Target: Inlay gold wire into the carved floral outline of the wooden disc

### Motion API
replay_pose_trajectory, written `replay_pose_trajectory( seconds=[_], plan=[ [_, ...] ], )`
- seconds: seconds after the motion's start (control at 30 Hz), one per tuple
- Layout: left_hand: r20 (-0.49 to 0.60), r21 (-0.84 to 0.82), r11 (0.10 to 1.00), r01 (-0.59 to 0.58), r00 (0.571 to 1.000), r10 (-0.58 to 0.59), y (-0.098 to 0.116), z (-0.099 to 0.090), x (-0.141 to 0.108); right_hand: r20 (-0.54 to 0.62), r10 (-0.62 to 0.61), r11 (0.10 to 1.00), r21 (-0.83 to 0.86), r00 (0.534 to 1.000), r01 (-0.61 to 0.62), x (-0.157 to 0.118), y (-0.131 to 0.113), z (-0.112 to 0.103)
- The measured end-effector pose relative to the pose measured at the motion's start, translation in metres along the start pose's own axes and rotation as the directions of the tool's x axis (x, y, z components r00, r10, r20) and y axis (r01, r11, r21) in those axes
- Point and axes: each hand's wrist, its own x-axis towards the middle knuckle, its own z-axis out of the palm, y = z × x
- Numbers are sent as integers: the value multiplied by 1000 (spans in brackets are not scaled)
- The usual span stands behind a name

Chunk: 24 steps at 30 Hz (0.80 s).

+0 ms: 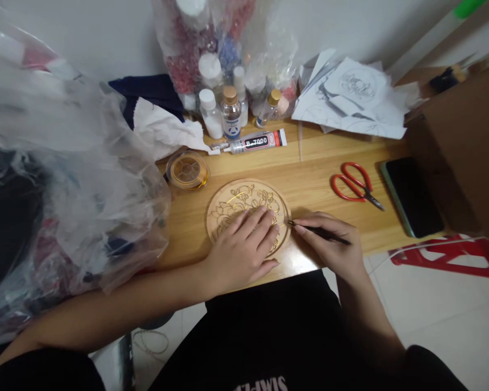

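Note:
A round wooden plaque (214,217) with a raised rim lies flat on the table, its face covered in a floral outline of gold wire. Across its middle and lower part my left hand (246,244) rests flat, fingers stretched out, hiding some of the pattern. My right hand (334,236) pinches a pair of dark tweezers (324,232) at the plaque's right edge. The tips meet a short piece of gold wire (283,223) near the rim. A spool of gold wire (187,170) sits up and left of the plaque.
Behind stand several small bottles (231,111) and a B-7000 glue tube (257,142). Red-handled scissors (356,184) and a phone (411,196) lie right, beside a cardboard box (460,141). Printed sheets (352,98) sit at the back. Plastic bags (106,179) crowd the left.

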Motion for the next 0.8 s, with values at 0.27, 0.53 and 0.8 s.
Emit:
replay_pose_trajectory(
  seconds=[0.27,0.53,0.8],
  plan=[
    [0,6,1000,1,1000,-1,0,0,0,18,-7,1000,16,1000,7,0,0,0],
    [0,13,1000,1,1000,-1,0,0,1,34,-31,999,-14,999,32,2,-3,-2],
    [-1,7,1000,1,1000,-1,0,0,1,55,-44,999,-11,998,45,4,-4,-3]
  ],
)
